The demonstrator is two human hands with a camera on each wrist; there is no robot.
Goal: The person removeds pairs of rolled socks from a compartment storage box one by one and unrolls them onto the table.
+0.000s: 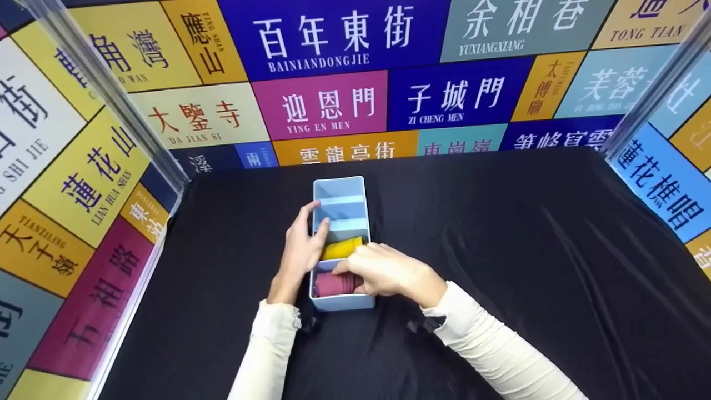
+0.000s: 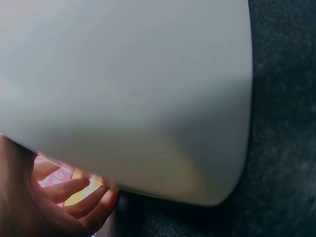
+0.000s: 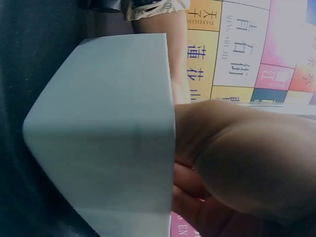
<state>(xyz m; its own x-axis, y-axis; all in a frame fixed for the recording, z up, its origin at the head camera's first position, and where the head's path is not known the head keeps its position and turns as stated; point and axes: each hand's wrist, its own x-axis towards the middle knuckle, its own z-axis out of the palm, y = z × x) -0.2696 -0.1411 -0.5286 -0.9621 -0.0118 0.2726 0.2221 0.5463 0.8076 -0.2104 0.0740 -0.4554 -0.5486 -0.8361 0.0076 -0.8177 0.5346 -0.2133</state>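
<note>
Nearest my head camera, two pale sleeves [image 1: 502, 341] reach in over black cloth [image 1: 489, 222]. Beyond the cuffs I see the near end of a light blue divided box [image 1: 341, 303], where a pink ridged bundle [image 1: 331, 285] lies on its side in the first compartment. The right hand [image 1: 391, 270] pinches that bundle between thumb and fingers (my right wrist view gives mostly box wall, so I trust the head view here). A yellow roll-shaped piece [image 1: 340, 248] lies in the next compartment, past the divider. Alongside, the left hand [image 1: 300, 244] rests on the left rim, thumb and forefinger apart, fingers loosely extended. Farther off come the box's other compartments, then a wall of coloured name panels [image 1: 328, 103].
</note>
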